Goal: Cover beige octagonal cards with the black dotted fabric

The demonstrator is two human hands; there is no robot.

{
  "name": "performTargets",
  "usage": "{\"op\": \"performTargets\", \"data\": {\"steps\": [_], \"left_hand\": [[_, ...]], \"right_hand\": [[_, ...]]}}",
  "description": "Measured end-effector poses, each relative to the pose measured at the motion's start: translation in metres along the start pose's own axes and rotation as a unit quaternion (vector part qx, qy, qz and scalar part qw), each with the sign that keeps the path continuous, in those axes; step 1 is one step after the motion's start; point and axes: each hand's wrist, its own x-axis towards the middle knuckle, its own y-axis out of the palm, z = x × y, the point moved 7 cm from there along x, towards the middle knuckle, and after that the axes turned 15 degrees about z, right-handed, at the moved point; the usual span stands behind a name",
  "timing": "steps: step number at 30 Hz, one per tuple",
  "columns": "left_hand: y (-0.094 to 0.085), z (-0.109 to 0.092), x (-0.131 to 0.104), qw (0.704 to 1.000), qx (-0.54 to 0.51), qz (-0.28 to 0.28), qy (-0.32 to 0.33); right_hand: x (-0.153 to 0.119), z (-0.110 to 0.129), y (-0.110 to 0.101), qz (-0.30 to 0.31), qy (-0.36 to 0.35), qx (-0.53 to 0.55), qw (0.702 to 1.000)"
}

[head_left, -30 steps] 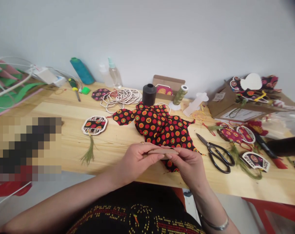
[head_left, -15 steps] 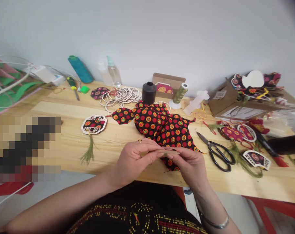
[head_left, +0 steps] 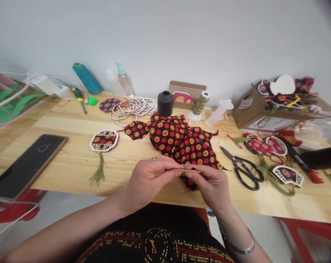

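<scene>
Between both hands is a thin, flat wooden piece, seen nearly edge-on, so its shape is hidden. My left hand pinches one end between thumb and fingers. My right hand grips the other end the same way, and a bit of dark material shows by its fingertips. Just beyond and below the hands lies crumpled black fabric with red and yellow round motifs. To the left rests a finished-looking wood-framed ornament with the same fabric inside and a green tassel. Black-handled scissors lie right of my right hand.
A phone lies at the left. Along the back stand a black thread cone, a green thread spool, a teal cone and a spray bottle. Cut wooden frames are piled there. A cardboard box and ornaments are at right.
Both hands keep hold of the wooden piece in almost the same place. The view has shifted slightly, and the phone at the left now shows clearly.
</scene>
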Motion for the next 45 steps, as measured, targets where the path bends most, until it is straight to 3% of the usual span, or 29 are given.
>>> {"op": "performTargets", "data": {"steps": [12, 19, 27, 38, 45], "left_hand": [[-0.001, 0.011, 0.000, 0.996, -0.003, 0.000, -0.087], [-0.003, 0.011, -0.001, 0.996, 0.006, -0.004, -0.089], [-0.003, 0.023, 0.001, 0.990, -0.052, 0.006, -0.134], [0.010, 0.034, 0.009, 0.955, -0.234, 0.073, -0.168], [0.013, 0.030, 0.017, 0.972, -0.136, 0.143, -0.131]], "right_hand": [[0.000, 0.002, 0.001, 0.005, 0.017, -0.051, 0.999], [0.001, 0.003, 0.001, 0.009, 0.022, -0.076, 0.997], [0.001, -0.004, -0.003, 0.015, 0.047, -0.037, 0.998], [0.006, 0.006, -0.018, -0.013, 0.028, -0.044, 0.999], [0.003, 0.013, -0.011, 0.042, 0.010, -0.114, 0.992]]}}
